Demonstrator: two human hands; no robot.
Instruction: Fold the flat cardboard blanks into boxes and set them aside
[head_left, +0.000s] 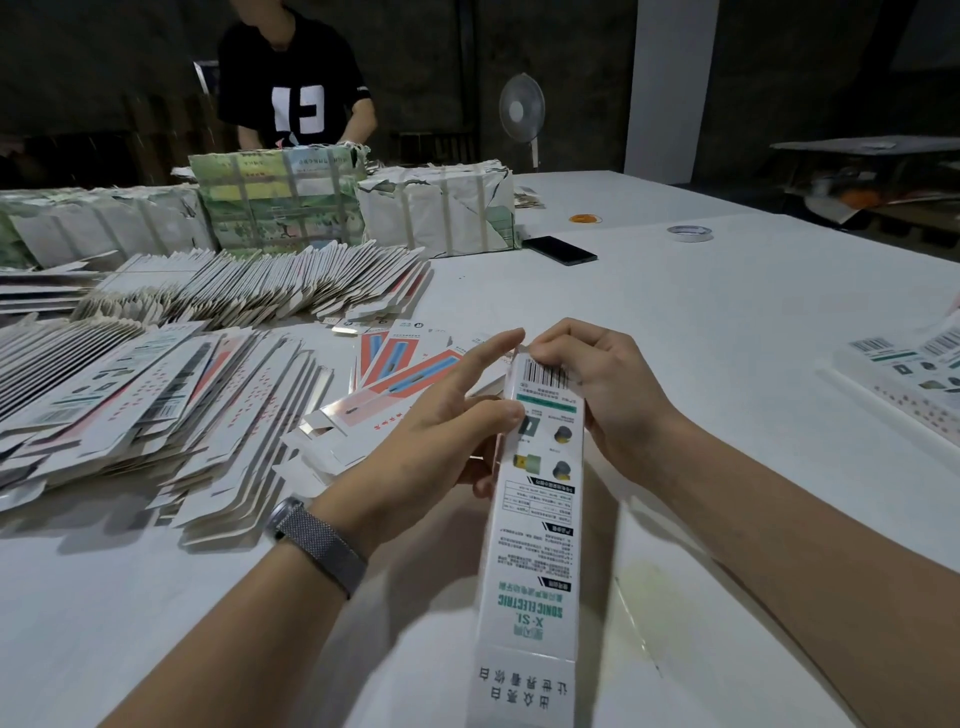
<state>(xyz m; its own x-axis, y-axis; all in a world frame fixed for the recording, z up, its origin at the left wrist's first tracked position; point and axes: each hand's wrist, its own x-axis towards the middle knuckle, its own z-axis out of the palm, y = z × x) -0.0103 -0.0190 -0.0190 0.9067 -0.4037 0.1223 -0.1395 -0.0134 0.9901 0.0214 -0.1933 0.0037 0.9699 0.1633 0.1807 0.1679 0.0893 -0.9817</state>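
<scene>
A: Looking through the head view, you have the box (540, 499) raised over the tabletop (727, 322), near end toward you. Your left hand (441, 431) clamps its side, forefinger straight; your right hand (597, 384) pinches the far end.

B: What next?

A: I'd say tuck that end flap squarely, steadying the walls, then set it beside the finished boxes (914, 379), away from the blanks (156, 395).

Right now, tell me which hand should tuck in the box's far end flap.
Probably the right hand: its fingers already pinch the far end of the box by the barcode. The left hand grips the box's side, steadying it.
</scene>
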